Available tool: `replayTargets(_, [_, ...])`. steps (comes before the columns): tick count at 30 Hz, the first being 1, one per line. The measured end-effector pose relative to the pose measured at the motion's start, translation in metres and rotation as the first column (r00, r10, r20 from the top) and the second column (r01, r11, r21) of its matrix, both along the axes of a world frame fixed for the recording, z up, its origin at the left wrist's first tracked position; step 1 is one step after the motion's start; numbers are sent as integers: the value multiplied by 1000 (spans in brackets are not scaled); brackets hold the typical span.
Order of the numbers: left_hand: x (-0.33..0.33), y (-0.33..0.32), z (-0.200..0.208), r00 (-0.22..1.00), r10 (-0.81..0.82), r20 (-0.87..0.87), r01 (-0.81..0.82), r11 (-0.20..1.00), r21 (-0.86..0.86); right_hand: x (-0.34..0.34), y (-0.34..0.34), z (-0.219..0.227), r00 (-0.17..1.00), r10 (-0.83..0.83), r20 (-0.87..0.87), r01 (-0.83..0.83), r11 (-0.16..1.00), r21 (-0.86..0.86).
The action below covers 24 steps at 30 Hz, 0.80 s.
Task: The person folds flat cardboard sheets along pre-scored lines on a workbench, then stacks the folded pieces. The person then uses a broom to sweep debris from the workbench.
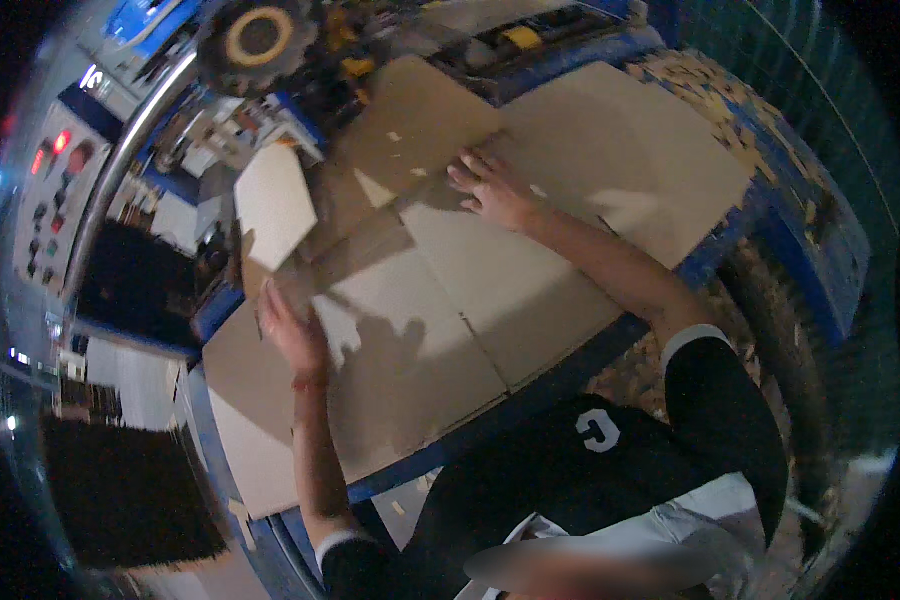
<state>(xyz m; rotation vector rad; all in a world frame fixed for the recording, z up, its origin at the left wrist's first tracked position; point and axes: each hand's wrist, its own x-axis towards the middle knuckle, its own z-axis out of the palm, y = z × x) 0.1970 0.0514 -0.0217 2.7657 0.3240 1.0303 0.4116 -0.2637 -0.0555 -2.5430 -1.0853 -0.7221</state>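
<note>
A large brown cardboard sheet (410,350) lies in front of me, with crease lines and slots cut into it. My left hand (294,330) rests at its left part, fingers stretched forward, close to a pale cardboard flap (275,205) that sticks up at an angle. At the far edge, near the middle, my right hand (495,190) touches the cardboard with its fingers apart. Another cardboard panel (630,150) spreads out to the right, under and beyond my right forearm. A darker brown panel (420,120) lies behind my right hand.
Blue machine framing (430,455) runs under the cardboard. A dark wheel (258,38) with a tan ring sits at the far left. A control panel (65,190) with lit red buttons and a curved metal rail (120,180) stand left. Cardboard scraps (710,95) lie at the right.
</note>
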Motion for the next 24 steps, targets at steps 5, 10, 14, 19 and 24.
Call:
replayTargets(5, [-158,66,-61,766,587,263,-643,697,316,-34,-148,10,943,-300,-142,326,920,219])
replayTargets(10, [-293,184,-139,564,780,271,-826,522,213,-66,-250,-39,518,-763,-386,850,408,334])
replayTargets(14, [-304,168,-120,480,869,117,-800,489,-347,-59,-264,-53,536,-719,-443,839,396,373])
replayTargets(19, [-277,117,-72,218,968,125,-965,233,-124,-50,-243,-20,881,-392,-265,307,49,950])
replayTargets(24, [-304,119,-63,276,956,-96,-883,212,-419,-27,-238,43,964,-168,-208,188,-128,974])
